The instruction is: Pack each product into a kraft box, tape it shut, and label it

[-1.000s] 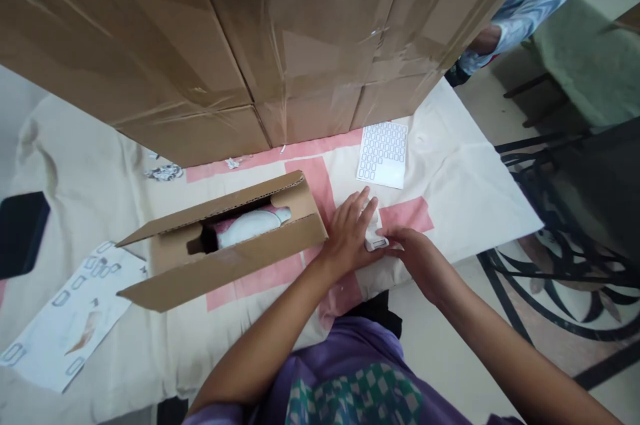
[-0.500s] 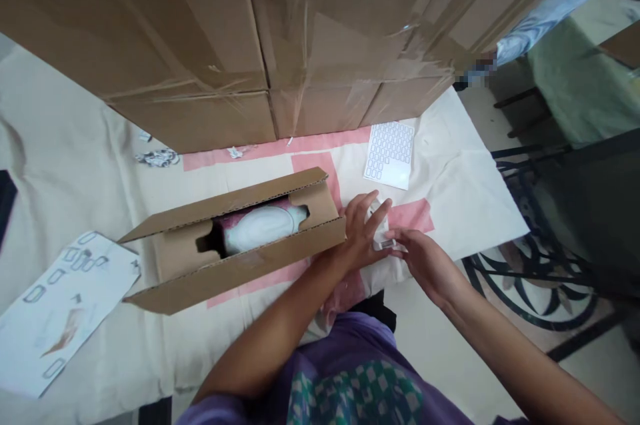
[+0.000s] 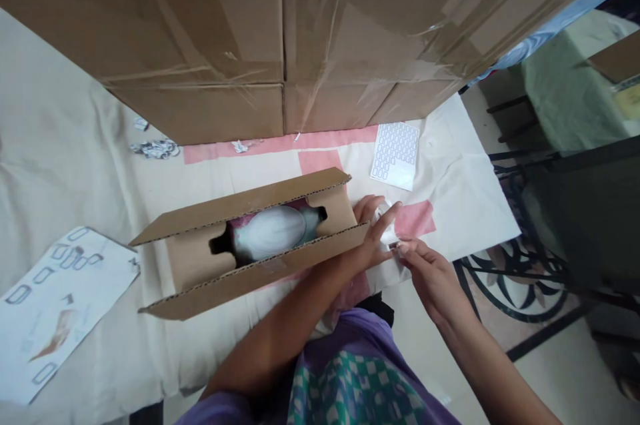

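Small white object (image 3: pixel 386 228), details unclear, sits over the cloth just beyond the carton's (image 3: pixel 260 281) right end. Left hand (image 3: pixel 371 233) half open, fingers curved around it; right hand (image 3: pixel 425 268) nearly closed, fingertips pinching its near edge. Edge work likely goes best with a steady left hand and light right fingertips, forearm clear of the carton flap. Pale cloth (image 3: pixel 465 191), pink-patched, wrinkled; label sheet (image 3: pixel 395 158) beyond the hands. Stacked boxes (image 3: pixel 330 31) behind; patterned floor (image 3: pixel 520 291) right.

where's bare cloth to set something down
Right of the label sheet, the cloth is bare out to its corner. Far left, another patch lies between the stacked boxes and printed paper. Crowded: left hand and right hand, beside the open box.
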Demonstrator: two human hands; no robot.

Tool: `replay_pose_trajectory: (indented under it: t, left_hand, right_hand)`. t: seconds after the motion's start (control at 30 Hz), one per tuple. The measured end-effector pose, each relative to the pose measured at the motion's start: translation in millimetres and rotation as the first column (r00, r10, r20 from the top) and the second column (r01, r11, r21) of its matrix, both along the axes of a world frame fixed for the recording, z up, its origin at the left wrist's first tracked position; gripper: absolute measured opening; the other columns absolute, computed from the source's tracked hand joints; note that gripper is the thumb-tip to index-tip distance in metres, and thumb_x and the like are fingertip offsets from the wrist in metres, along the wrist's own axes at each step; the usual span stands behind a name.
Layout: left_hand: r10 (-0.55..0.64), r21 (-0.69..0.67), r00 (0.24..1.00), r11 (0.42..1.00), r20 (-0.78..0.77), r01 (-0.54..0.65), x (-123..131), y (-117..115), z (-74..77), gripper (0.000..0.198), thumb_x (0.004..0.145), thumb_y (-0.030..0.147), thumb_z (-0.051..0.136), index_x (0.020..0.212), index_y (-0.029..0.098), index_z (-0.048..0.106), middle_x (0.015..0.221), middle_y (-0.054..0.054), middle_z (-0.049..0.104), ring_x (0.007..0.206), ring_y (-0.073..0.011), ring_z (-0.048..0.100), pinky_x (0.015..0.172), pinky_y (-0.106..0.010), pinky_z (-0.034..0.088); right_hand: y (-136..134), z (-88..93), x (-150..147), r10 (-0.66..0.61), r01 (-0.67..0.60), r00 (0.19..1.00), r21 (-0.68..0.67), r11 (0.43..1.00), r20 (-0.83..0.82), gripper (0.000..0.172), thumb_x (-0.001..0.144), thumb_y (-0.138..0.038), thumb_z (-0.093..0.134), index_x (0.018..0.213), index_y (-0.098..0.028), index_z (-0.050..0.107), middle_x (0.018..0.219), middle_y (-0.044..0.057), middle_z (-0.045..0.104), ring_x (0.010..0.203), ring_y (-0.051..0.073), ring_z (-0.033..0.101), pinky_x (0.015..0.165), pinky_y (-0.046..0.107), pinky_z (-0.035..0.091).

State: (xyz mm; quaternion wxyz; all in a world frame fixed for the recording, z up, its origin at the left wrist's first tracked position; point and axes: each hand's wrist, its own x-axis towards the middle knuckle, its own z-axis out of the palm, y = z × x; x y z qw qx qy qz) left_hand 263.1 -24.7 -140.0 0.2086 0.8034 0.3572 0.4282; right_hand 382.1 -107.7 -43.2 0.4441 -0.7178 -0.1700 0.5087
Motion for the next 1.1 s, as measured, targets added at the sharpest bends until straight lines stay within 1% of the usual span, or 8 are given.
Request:
replay_pose_trajectory:
  t: [0.17, 0.27, 0.37, 0.47, 0.67, 0.77, 0.87, 1.1]
  left_hand:
    - [0.024, 0.002, 0.999, 1.0, 0.048, -0.024, 4, -1, -4.0, 0.082, 0.085, 0.057, 0.073, 0.155, 0.023, 0.047, 0.147, -0.014, 0.05, 0.14, -0.0318, 0.048, 0.119, -0.048, 0.037]
    - [0.016, -0.02, 1.0, 1.0, 0.008, -0.016, 5, -2, -4.2, 0.083, 0.084, 0.058, 0.074, 0.155, 0.024, 0.048, 0.148, -0.014, 0.05, 0.14, -0.0323, 0.047, 0.119, -0.048, 0.036]
    - [0.004, -0.051, 0.999, 0.999, -0.038, -0.006, 4, -3, -3.8, 0.088, 0.081, 0.061, 0.074, 0.156, 0.024, 0.047, 0.149, -0.014, 0.049, 0.14, -0.0336, 0.046, 0.116, -0.048, 0.038]
    - [0.002, -0.06, 0.999, 0.998, -0.039, -0.005, 4, -3, -2.7, 0.091, 0.078, 0.058, 0.078, 0.156, 0.025, 0.047, 0.148, -0.013, 0.051, 0.14, -0.0337, 0.047, 0.116, -0.047, 0.038]
    - [0.009, -0.05, 0.999, 0.999, 0.036, -0.007, 3, -3, 0.7, 0.089, 0.075, 0.045, 0.081, 0.155, 0.024, 0.047, 0.143, -0.013, 0.055, 0.138, -0.0326, 0.049, 0.116, -0.047, 0.037]
    - [0.014, -0.04, 0.998, 0.999, 0.054, -0.012, 3, -2, 2.0, 0.086, 0.079, 0.046, 0.078, 0.156, 0.024, 0.046, 0.142, -0.013, 0.055, 0.138, -0.0321, 0.049, 0.115, -0.047, 0.038]
    - [-0.01, -0.049, 1.0, 0.999, 0.026, 0.012, 1, -1, 2.5, 0.083, 0.081, 0.049, 0.076, 0.155, 0.024, 0.048, 0.142, -0.013, 0.054, 0.139, -0.032, 0.048, 0.115, -0.047, 0.038]
    - [-0.071, -0.072, 0.997, 0.995, -0.003, 0.071, -3, -1, -1.4, 0.089, 0.08, 0.05, 0.077, 0.158, 0.023, 0.043, 0.147, -0.015, 0.049, 0.143, -0.0332, 0.043, 0.118, -0.048, 0.038]
  right_hand:
    - [-8, -3.5, -4, -0.009, 0.009, 1.0, 0.011, 1.0, -0.025, 0.027, 0.074, -0.045, 0.089, 0.08, -0.022, 0.077, 0.092, 0.004, 0.066, 0.086, 0.018, 0.052, 0.081, 0.031, 0.042]
    - [-13, -4.3, -8, -0.043, 0.043, 0.998, 0.006, 0.999, -0.038, 0.028, 0.074, -0.045, 0.09, 0.077, -0.021, 0.076, 0.084, 0.002, 0.061, 0.079, 0.015, 0.047, 0.074, 0.029, 0.041]
    - [-17, -3.2, -12, -0.087, 0.085, 0.992, -0.028, 0.996, -0.093, 0.03, 0.074, -0.045, 0.09, 0.076, -0.019, 0.075, 0.079, 0.001, 0.056, 0.073, 0.013, 0.041, 0.066, 0.027, 0.038]
    - [-20, -1.5, -17, -0.123, 0.114, 0.984, -0.068, 0.991, -0.133, 0.031, 0.072, -0.045, 0.091, 0.077, -0.019, 0.076, 0.076, 0.001, 0.053, 0.071, 0.012, 0.04, 0.063, 0.025, 0.038]
    - [-23, -3.4, -22, -0.147, 0.139, 0.978, -0.068, 0.988, -0.148, 0.033, 0.072, -0.046, 0.092, 0.073, -0.018, 0.072, 0.076, 0.0, 0.052, 0.07, 0.011, 0.041, 0.061, 0.023, 0.038]
    - [-24, -6.8, -23, -0.145, 0.137, 0.979, -0.067, 0.988, -0.145, 0.033, 0.072, -0.045, 0.091, 0.071, -0.018, 0.071, 0.077, 0.0, 0.053, 0.07, 0.011, 0.041, 0.061, 0.023, 0.038]
    - [-28, -10.2, -22, -0.147, 0.14, 0.98, -0.057, 0.988, -0.136, 0.031, 0.074, -0.044, 0.09, 0.072, -0.019, 0.071, 0.077, 0.001, 0.055, 0.07, 0.012, 0.043, 0.063, 0.024, 0.04]
    - [-37, -16.5, -16, -0.104, 0.099, 0.985, -0.042, 0.994, -0.141, 0.025, 0.081, -0.043, 0.084, 0.074, -0.021, 0.073, 0.077, 0.002, 0.057, 0.071, 0.015, 0.045, 0.064, 0.028, 0.039]
